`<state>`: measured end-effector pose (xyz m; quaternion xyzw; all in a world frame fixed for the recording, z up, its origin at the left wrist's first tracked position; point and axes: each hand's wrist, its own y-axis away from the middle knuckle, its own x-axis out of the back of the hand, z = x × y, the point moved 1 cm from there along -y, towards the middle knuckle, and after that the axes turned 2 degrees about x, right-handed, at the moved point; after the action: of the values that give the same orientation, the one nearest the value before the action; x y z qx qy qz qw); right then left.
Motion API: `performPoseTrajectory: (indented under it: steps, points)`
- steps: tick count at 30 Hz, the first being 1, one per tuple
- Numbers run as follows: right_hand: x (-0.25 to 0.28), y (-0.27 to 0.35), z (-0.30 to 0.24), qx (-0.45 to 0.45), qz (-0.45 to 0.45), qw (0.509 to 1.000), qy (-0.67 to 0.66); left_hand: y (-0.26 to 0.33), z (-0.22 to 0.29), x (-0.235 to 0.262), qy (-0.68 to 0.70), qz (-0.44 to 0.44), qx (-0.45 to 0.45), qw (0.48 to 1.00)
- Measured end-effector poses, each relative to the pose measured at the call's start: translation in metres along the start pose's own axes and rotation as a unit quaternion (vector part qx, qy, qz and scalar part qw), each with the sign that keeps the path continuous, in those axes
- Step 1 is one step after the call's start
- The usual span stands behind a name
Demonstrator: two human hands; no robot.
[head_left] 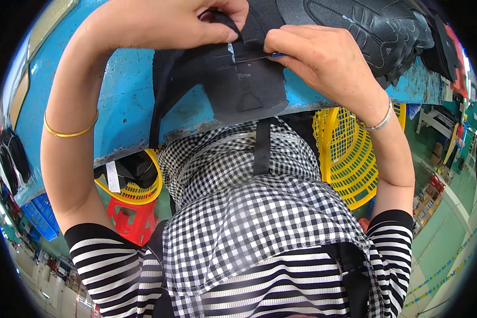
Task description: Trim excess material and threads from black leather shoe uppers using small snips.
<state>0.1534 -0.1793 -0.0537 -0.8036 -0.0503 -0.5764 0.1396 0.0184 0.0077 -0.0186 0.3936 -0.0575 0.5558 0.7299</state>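
Gold bangle [69, 131] on left forearm; left hand [164, 24] pinched shut on black strap [232, 24] of black fabric piece [238, 79], which lies on blue worktable [122, 106]. Right hand [312, 58], silver bracelet [379, 123], fingers closed on thin blue tool [277, 55] touching fabric. Yellow basket [350, 153] below right.

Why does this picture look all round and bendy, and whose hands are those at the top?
The camera sits on a person's head and looks down, and its wide lens bends straight edges. Both hands belong to that person. The left hand pinches a black fabric piece that lies on a worn blue table. The right hand presses on the same piece and holds a thin blue tool; I cannot tell what kind. Below you see a checked apron and striped sleeves. Yellow baskets and a red stool stand under the table.
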Motion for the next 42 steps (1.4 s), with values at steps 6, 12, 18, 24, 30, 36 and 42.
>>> performPoseTrajectory:
  steps: [6,12,18,24,30,36,42]
  points:
    - [0.002,-0.003,-0.002,-0.011,0.000,1.000,0.001,0.014,0.006,-0.006,-0.071,0.099,-0.089,0.989]
    - [0.020,-0.017,-0.007,-0.167,-0.054,0.983,-0.054,0.002,0.016,0.001,-0.050,0.057,0.070,0.995]
    - [0.009,-0.032,0.002,-0.113,-0.061,0.988,-0.090,0.011,0.008,-0.008,-0.080,0.115,-0.057,0.989]
    - [0.011,-0.034,-0.001,-0.121,-0.053,0.986,-0.107,0.011,-0.009,-0.009,-0.060,0.114,-0.043,0.991]
    - [-0.006,-0.007,-0.026,0.020,0.049,0.998,0.035,0.010,-0.028,-0.010,-0.042,0.149,-0.102,0.983]
    - [-0.037,-0.014,-0.063,-0.043,0.014,0.991,0.127,0.001,-0.039,-0.011,-0.004,0.154,-0.109,0.982]
    - [-0.027,-0.001,-0.072,-0.019,-0.033,0.995,0.093,-0.004,-0.056,-0.031,-0.047,0.269,-0.142,0.951]
